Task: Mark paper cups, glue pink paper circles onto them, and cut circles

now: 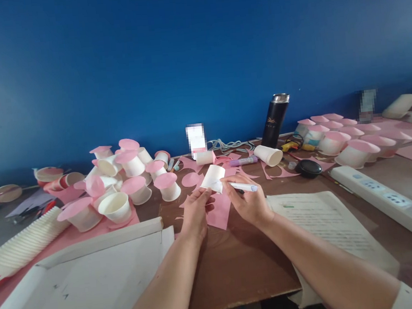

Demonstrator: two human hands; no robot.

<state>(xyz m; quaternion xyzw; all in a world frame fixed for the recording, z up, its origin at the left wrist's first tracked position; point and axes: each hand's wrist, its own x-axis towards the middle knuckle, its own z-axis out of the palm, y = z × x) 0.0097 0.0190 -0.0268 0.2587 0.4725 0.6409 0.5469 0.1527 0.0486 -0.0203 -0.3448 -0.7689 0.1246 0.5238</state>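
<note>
At the middle of the table (237,267), just above its brown top, we hold a small white paper cup (213,177) tipped on its side, its open end toward us. Our left hand (195,212) pinches the cup's near rim from below, fingers closed on it. Our right hand (246,201) is curled around a white glue stick (243,186), whose tip touches the cup's lower edge. Pink paper scraps (218,211) lie directly beneath both hands. Further left stands a heap of white cups with pink lids (129,180); right of us lie a printed sheet (323,221) and a white power strip (375,192); a black flask (275,119) stands behind. We judge 1 risk: the thin cup could crumple if the left pinch tightens, or glue could smear the wall if the tip slips.
</note>
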